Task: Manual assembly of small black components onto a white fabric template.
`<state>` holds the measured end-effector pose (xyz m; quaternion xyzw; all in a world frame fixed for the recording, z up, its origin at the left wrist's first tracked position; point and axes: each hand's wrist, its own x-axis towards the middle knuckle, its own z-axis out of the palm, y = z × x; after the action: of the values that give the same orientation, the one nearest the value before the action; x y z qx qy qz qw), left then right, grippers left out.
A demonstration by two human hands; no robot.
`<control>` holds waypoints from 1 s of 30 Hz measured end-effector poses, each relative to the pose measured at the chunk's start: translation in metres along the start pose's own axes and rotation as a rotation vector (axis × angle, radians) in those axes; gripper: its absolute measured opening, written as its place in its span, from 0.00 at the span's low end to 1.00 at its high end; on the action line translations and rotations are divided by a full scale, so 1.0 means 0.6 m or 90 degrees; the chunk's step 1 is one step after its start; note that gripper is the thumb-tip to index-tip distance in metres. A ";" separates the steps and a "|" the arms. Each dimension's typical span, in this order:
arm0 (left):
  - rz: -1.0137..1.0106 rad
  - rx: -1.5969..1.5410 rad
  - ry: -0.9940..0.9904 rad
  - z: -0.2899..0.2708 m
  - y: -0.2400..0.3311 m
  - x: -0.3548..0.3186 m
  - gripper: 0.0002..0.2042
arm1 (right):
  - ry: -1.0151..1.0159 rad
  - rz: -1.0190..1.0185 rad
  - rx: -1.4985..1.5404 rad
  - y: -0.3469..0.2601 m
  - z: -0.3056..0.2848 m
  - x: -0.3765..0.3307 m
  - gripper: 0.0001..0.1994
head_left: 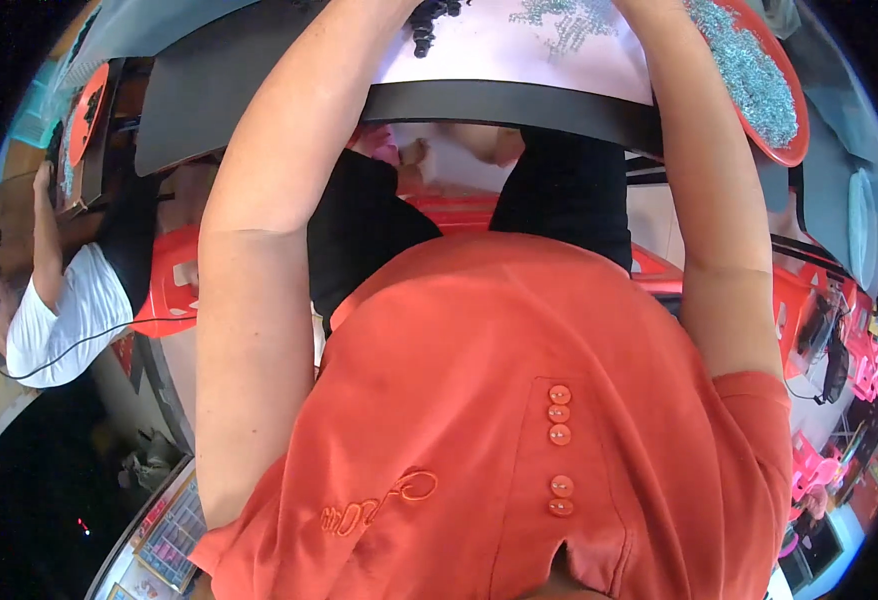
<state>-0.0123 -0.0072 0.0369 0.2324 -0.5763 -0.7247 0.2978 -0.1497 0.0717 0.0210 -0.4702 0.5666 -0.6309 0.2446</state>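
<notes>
Both of my forearms reach up over a dark table, and my hands pass out of the picture at its top edge, so their fingers are hidden. My left wrist is nearest to a small bunch of shiny black pieces [425, 30] on a white sheet [519, 62]. Close by my right wrist lies a loose scatter of pale blue, glassy small pieces [569, 22] on the same sheet. Beside my right forearm, a red tray [795, 150] holds a heap of similar pale blue pieces [754, 85]. What either hand holds does not show.
The table's black front edge [509, 100] runs in front of my lap. At far left a co-worker in a white shirt [74, 315] sits near another red tray [87, 120]. Red plastic stools [167, 280] stand below. Pink items [869, 365] hang at far right.
</notes>
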 end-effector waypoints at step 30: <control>0.043 0.060 0.028 -0.003 -0.036 0.009 0.07 | 0.044 -0.049 -0.146 0.015 -0.005 -0.008 0.11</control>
<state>-0.0186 -0.0084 0.0155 0.2422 -0.6110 -0.6808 0.3234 -0.1520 0.0751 0.0111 -0.4944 0.6248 -0.5866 0.1453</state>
